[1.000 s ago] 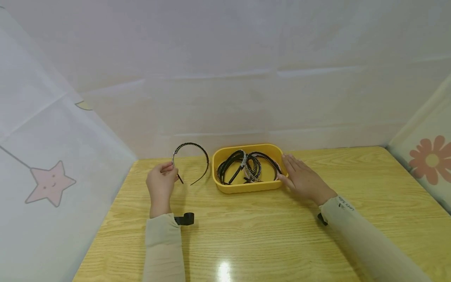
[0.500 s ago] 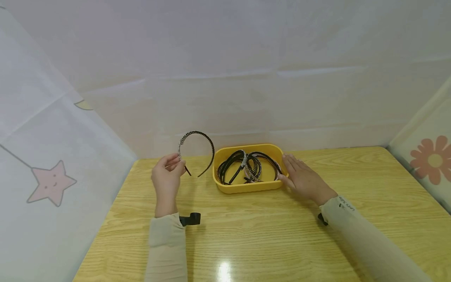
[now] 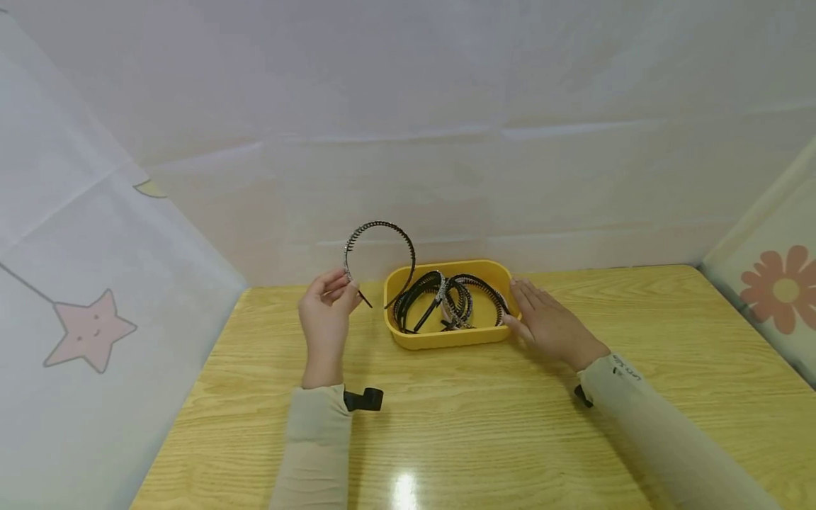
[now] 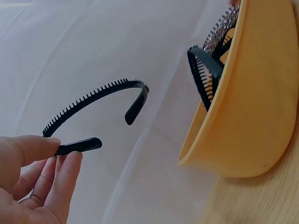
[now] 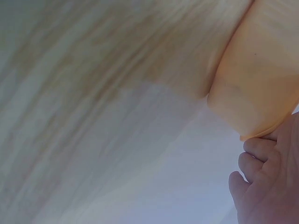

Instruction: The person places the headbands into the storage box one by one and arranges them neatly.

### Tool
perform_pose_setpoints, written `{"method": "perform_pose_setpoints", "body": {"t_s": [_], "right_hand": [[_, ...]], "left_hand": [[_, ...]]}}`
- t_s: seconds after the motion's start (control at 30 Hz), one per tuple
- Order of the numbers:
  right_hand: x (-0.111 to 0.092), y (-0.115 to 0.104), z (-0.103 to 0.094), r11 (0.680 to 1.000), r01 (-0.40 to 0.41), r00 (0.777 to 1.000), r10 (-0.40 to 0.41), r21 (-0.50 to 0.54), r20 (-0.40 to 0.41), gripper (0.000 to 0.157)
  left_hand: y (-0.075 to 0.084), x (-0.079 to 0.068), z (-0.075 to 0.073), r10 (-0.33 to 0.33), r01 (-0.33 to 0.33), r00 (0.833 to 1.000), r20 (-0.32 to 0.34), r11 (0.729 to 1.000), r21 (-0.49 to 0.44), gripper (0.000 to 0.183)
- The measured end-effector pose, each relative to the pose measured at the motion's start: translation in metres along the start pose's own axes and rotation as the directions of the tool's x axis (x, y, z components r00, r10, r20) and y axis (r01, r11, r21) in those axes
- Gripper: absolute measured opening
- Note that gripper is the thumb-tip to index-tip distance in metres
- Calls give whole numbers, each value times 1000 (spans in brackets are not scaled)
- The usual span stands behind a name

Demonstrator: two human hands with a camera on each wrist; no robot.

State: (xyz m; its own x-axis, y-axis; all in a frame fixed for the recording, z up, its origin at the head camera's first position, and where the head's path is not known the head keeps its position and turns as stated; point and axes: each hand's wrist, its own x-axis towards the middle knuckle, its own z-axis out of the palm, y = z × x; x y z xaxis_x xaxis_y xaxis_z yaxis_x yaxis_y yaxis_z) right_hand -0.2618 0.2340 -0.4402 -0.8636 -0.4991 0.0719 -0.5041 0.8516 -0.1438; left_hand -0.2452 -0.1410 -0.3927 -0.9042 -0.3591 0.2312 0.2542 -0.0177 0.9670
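Observation:
My left hand pinches a black toothed headband with sparkly trim near one end. Raised off the table, the headband stands upright, its far end in front of the left rim of a yellow bin. In the left wrist view, thumb and fingertips grip the headband close to one tip. Inside the bin lie several headbands, dark ones and some with glittery stones. My right hand rests against the bin's right end with its fingers straight; the right wrist view shows its fingers touching the yellow wall.
The bin stands on a wood-grain table, near its back edge. A pale cloth backdrop rises behind, with side panels bearing a pink star and a red flower.
My left hand has carried the headband right and upward, from left of the bin to the bin's left end. My right hand and the bin have stayed in place.

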Motion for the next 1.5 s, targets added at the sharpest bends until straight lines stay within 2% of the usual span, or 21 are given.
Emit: {"method": "perform_pose_setpoints", "body": {"t_s": [0.3,0.6,0.8,1.03,1.27,1.5], "right_hand": [[0,0,-4,1000,-7,1000,7,-4,-3,75],[1,2,-3,1000,-18,1000,18,-14,5,76],[3,2,-1,1000,-18,1000,18,-15,-3,76],[5,0,5,1000,-17,1000,17,-16,-6,76],[7,-4,5,1000,-4,1000,4,-16,-18,75],[8,-5,3,1000,-4,1000,3,-26,-20,73]], "left_hand": [[2,-7,21,-20,23,999,41,997,-76,31],[-8,-15,41,-56,66,994,93,992,-112,32],[-13,-24,55,-43,59,991,130,991,-122,33],[-21,-32,66,-41,52,988,150,996,-73,33],[-25,-37,75,-35,38,992,119,999,-26,29],[-27,-39,91,-47,44,994,103,998,33,28]]}}
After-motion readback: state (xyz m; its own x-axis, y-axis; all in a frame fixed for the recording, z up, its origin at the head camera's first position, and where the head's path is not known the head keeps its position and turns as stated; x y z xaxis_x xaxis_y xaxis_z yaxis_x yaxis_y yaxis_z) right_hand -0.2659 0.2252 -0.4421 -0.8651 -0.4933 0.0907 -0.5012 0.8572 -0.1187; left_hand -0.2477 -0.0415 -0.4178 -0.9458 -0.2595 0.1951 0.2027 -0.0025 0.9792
